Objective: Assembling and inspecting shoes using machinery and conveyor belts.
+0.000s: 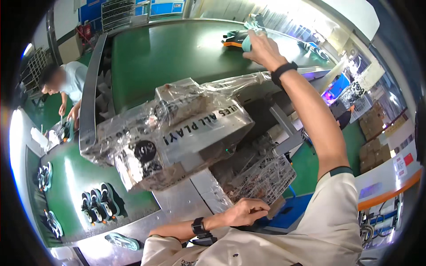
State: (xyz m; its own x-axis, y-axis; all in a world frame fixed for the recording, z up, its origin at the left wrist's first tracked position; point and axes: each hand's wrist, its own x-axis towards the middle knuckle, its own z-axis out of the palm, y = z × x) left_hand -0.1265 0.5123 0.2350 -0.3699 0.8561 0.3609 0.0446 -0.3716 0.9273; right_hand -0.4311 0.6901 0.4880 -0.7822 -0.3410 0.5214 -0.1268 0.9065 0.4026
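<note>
My right hand point(265, 49) reaches out over the far green conveyor belt point(177, 57). Its fingers are closed on the teal part of a shoe point(234, 41) that is black with an orange edge. Just behind that hand is another teal and dark shoe point(255, 22), partly hidden. My left hand point(245, 212) is curled closed in front of my body, with nothing visible in it, close to a wire basket point(266, 179). Between my arms and the belt stands a machine housing point(199, 137) wrapped in clear plastic film.
Several black, white and teal shoes point(100, 201) stand on the lower green belt point(73, 186) at left, and a teal sole point(122, 241) lies on the metal edge. A co-worker point(71, 82) bends over a shoe at far left. Cardboard boxes point(372, 128) are stacked at right.
</note>
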